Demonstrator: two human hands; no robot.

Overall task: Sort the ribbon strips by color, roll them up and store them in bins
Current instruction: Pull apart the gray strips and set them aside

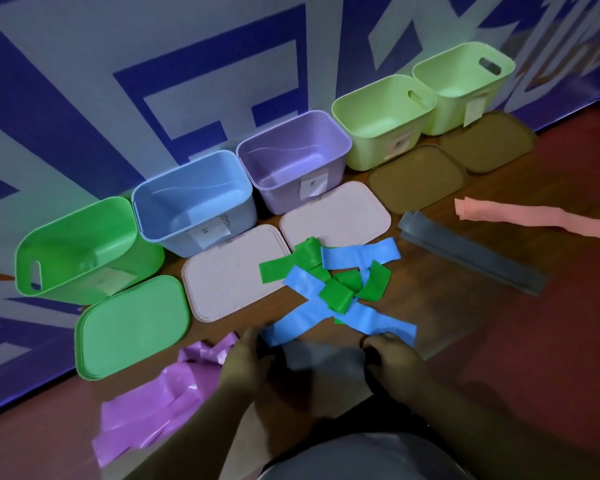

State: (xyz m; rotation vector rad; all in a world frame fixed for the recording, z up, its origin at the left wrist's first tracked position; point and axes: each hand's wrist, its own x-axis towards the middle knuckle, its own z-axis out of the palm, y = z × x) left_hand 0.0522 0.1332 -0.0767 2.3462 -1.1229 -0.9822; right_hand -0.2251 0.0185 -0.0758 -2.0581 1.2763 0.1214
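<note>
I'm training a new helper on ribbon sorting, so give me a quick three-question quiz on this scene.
1. True or false: the purple bin is empty.
2. What do the left hand and right hand hold between them? A pink strip, B grey strip, C purple strip.
3. Fill in: the blue strips lie tangled with the ____ strips.
Key: 1 true; 2 B; 3 green strips.

Row of bins (172, 234) along the wall (84, 98), lids (229, 284) before them, ribbon strips (338, 295) before the lids
</note>
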